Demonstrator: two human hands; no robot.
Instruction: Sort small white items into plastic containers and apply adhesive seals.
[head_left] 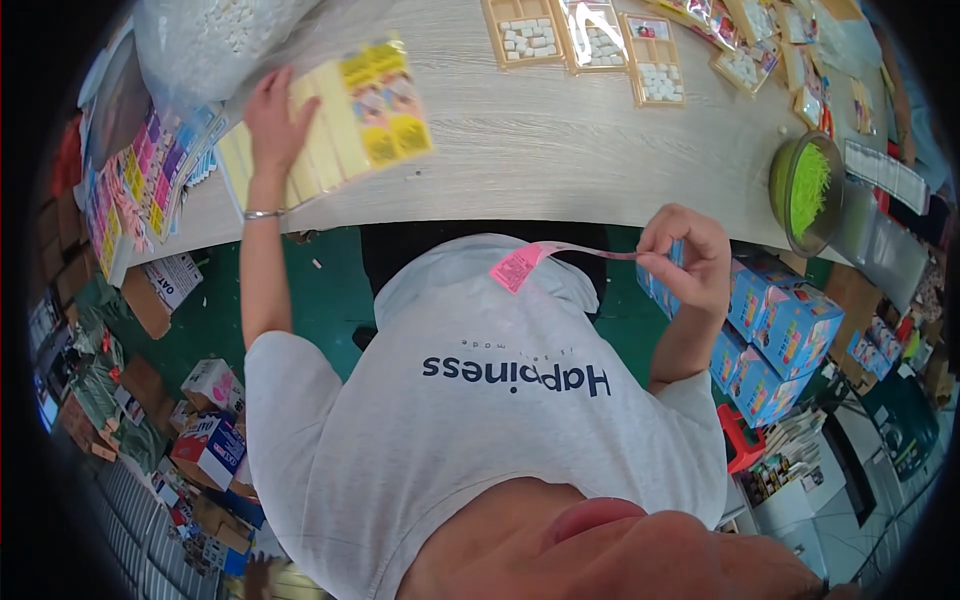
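Reaching out over the bench (560, 150) with the left hand (275, 115), fingers spread wide and laid flat on a stack of pale yellow sheets (325, 130) with bright printed yellow and pink headers. Lying at the near left part of the light wood-grain bench, that stack, just beside a fan of colourful cards (150, 180) and below a big clear bag of small white pieces (210, 40). Wearing a thin bracelet (262, 214) on the left wrist. Holding with the right hand (690, 255), close in front of the chest and off the near bench edge, a thin pink strip with a pink tag (518, 267) at its end, pinched between closed fingertips, the tag hanging out to the left over a grey shirt (480, 400). Sitting at the far side of the bench, several shallow wooden trays (585, 40) filled with small white pieces. Standing at the right end, a green bowl (808, 190) of bright green shreds. Stacked under the right hand, on the floor side, blue printed boxes (785, 340). Scattered on the green floor (320, 290) to the left, more cartons and packets.
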